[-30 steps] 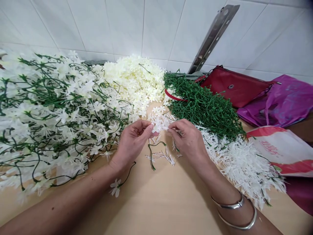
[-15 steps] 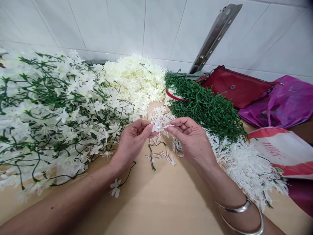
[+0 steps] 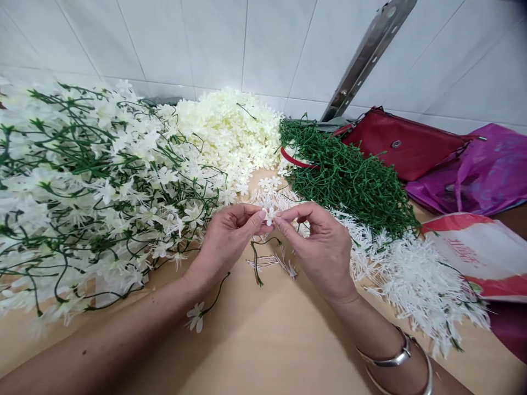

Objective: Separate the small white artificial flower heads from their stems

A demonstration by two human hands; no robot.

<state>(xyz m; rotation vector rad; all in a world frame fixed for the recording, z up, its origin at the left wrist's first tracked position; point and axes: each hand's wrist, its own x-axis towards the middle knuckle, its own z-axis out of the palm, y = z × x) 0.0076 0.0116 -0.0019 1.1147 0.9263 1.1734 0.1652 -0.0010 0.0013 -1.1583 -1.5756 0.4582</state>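
Right hand (image 3: 323,252) has closed in on the left hand (image 3: 226,236); both pinch one white blossom (image 3: 269,216) between them, above the worktop (image 3: 255,340). One stemmed flower (image 3: 199,322) lies nearby; one red bag (image 3: 411,141) sits behind.

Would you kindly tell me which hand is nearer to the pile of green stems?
Right. The right hand is just in front of the pile of green stems; the left hand is farther away, off to the pile's left.

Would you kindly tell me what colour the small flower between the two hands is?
The small flower is white; it shows best in the head view.
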